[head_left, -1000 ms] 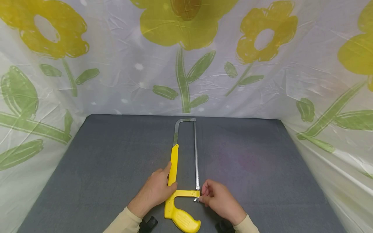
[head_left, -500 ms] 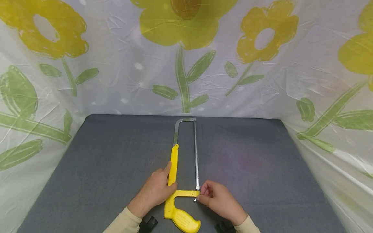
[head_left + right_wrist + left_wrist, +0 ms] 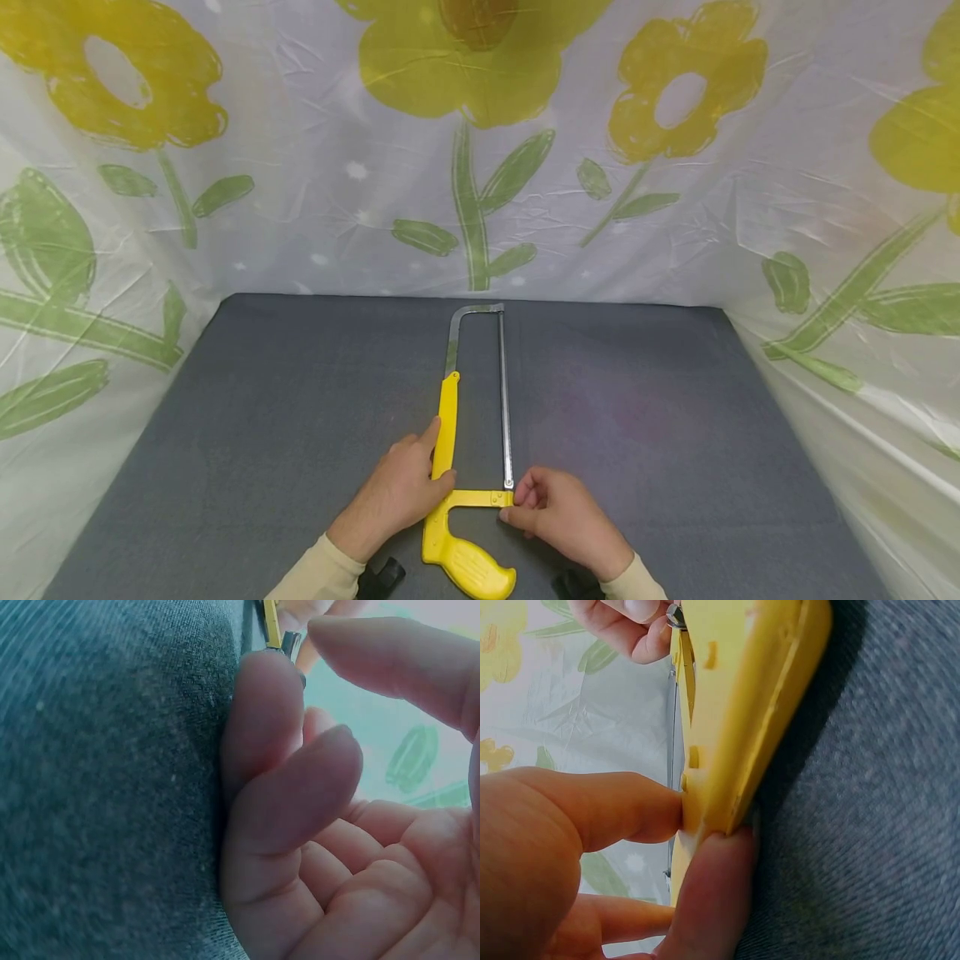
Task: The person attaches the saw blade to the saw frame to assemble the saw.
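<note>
A hacksaw [image 3: 447, 417] with a yellow frame and handle lies flat on the dark cloth, its handle toward me. Its silvery blade [image 3: 505, 392] runs along the right side. My left hand [image 3: 401, 483] holds the yellow frame, index finger along its edge; the left wrist view shows thumb and finger pinching it. At the near end of the blade, my right hand [image 3: 566, 512] has thumb and curled fingers at the small metal wing nut [image 3: 292, 643]. The thumb hides that nut from the head view, while in the right wrist view it shows between thumb and fingertip.
Dark grey cloth [image 3: 300, 400] covers the table around the saw. A pale curtain [image 3: 315, 183] with yellow flowers closes off the back and both sides. Black wrist gear [image 3: 382, 577] sits under each forearm.
My right thumb has moved slightly left over the wing nut, which showed at its tip before. The left hand and the hacksaw have stayed in place.
</note>
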`<state>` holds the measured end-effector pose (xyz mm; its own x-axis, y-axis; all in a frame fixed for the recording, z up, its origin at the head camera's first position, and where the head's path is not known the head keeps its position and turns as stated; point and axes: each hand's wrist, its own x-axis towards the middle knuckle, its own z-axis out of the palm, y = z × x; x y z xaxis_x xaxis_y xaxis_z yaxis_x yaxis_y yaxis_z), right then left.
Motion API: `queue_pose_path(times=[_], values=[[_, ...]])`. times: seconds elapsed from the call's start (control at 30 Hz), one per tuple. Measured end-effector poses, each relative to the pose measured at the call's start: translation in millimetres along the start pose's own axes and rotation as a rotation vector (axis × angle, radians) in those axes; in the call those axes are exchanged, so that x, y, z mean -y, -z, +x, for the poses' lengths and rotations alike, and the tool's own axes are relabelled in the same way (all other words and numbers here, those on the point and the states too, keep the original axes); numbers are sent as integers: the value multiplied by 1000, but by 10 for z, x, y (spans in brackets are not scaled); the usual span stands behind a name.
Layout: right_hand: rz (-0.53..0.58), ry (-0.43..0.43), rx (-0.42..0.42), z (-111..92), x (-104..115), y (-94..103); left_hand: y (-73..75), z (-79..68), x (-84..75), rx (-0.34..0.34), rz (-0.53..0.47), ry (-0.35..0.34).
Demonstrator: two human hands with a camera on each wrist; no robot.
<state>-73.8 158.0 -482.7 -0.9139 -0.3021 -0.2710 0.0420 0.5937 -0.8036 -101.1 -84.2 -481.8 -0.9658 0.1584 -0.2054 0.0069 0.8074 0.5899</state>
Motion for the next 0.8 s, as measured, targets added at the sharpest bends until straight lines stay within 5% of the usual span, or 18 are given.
queue_pose_path(times=[0.8], values=[[1,-53,-3,39,15,-23,-7,-5,8,-7,0,-2]])
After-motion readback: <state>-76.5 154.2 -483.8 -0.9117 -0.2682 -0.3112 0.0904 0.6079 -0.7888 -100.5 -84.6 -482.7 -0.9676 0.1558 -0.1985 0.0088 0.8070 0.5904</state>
